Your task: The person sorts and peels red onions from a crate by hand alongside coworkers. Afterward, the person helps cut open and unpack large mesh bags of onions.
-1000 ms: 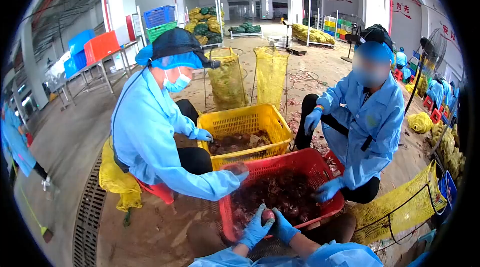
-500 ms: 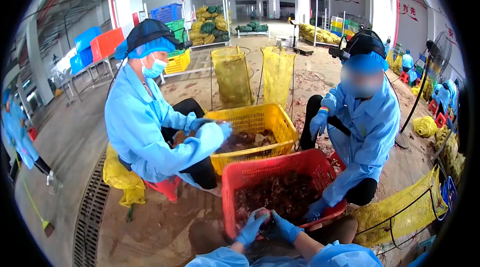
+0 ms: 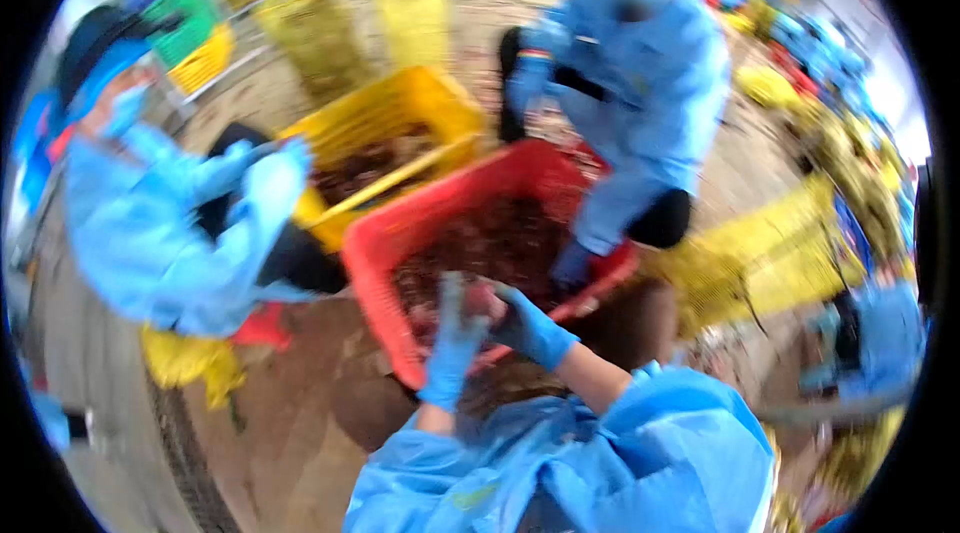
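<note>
Red crate (image 3: pixel 370 268) on brown, blotchy floor (image 3: pixel 290 443), dark reddish scraps (image 3: pixel 490 243) inside. Round pinkish thing (image 3: pixel 484 301) over its near end, between blue-gloved hands: left hand (image 3: pixel 455 333) with fingers fairly straight, right hand (image 3: pixel 533 323) part-curled; exact finger contact blurred. Yellow crate (image 3: pixel 440 98) just beyond. Seated person (image 3: pixel 150 223) to left; another person (image 3: pixel 650 83) reaches into red crate. Upright yellow mesh bags (image 3: pixel 412 13) behind.
</note>
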The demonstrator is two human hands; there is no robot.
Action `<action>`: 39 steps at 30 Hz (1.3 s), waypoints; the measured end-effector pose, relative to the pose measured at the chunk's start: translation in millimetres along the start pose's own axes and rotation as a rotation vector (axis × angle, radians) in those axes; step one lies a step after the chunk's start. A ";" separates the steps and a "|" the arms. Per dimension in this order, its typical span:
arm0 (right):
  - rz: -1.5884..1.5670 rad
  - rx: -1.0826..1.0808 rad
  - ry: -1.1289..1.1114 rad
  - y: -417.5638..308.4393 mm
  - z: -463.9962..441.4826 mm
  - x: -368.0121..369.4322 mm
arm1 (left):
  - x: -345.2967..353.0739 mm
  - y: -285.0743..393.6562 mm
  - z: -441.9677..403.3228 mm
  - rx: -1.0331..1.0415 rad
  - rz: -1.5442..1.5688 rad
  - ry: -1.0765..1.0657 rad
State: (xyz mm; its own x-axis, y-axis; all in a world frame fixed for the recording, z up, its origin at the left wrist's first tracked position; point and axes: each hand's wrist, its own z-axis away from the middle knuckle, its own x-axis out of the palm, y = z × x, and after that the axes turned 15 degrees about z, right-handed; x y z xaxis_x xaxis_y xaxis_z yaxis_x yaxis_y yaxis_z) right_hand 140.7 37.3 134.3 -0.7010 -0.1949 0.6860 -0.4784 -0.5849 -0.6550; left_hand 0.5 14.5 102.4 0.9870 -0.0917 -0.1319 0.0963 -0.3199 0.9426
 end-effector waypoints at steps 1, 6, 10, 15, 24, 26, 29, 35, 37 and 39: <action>-0.092 -0.059 0.040 -3.2 -0.2 -20.4 | -0.8 1.3 -1.8 0.026 -0.064 0.027; 0.428 -0.814 0.397 -159.8 109.2 -26.3 | -17.7 -71.2 18.1 -0.428 0.363 0.275; 0.852 -1.335 1.003 -265.2 240.5 -35.3 | -22.1 -72.2 25.8 -0.805 0.061 0.216; 0.823 -1.407 1.554 -365.2 407.3 -163.9 | -21.9 -87.6 43.6 -0.676 -0.435 0.061; 1.377 -1.097 1.145 -276.5 279.6 -130.7 | -14.8 -84.2 60.9 -0.811 -0.592 -0.030; 1.501 -0.706 0.955 -213.7 193.7 -114.0 | -9.0 -75.8 57.2 -0.845 -0.632 -0.010; 1.785 -0.329 0.256 -145.4 69.7 -86.4 | -5.4 -81.3 59.9 -0.760 -0.689 0.004; 2.176 0.161 -0.247 -15.1 -90.1 -176.4 | 2.3 -51.7 38.9 -0.768 -0.753 0.057; 2.243 0.157 -0.146 4.6 -125.6 -186.8 | 2.1 -51.9 35.9 -0.715 -0.730 0.066; 2.306 0.156 -0.050 19.9 -150.8 -195.1 | 1.9 -54.7 34.8 -0.718 -0.729 0.052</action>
State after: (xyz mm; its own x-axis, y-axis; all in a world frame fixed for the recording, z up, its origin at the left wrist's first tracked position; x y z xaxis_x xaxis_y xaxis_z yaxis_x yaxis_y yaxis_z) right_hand 188.3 182.4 -60.3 0.1850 -0.4000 -0.8976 0.8472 0.5278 -0.0606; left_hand -7.5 -1.0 39.9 0.6601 -0.0542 -0.7492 0.7128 0.3600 0.6019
